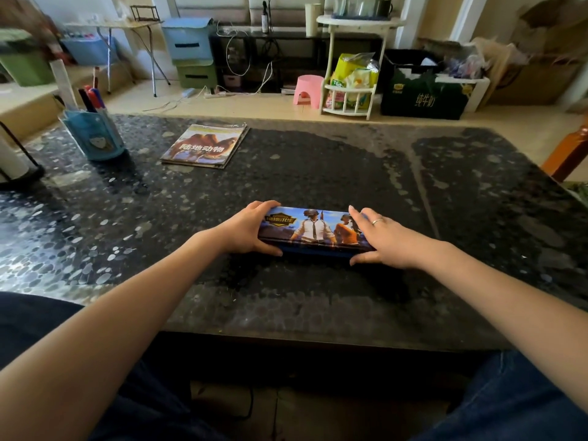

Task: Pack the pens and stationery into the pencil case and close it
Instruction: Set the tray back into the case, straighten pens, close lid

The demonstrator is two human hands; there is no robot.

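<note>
A flat pencil case (313, 229) with a printed game picture on its lid lies on the dark speckled table (318, 173), its lid down. My left hand (246, 229) grips its left end, fingers curled over the far edge and thumb on the near edge. My right hand (383, 238) lies on its right end, fingers spread over the lid and thumb against the near edge. Several pens (92, 100) stand in a blue pen holder (95, 135) at the table's far left.
A thin stack of booklets (205, 146) lies beyond the case to the left. A black stand with a white roll (12, 160) sits at the left edge. Across the floor are a pink stool (308, 90), a white rack and boxes.
</note>
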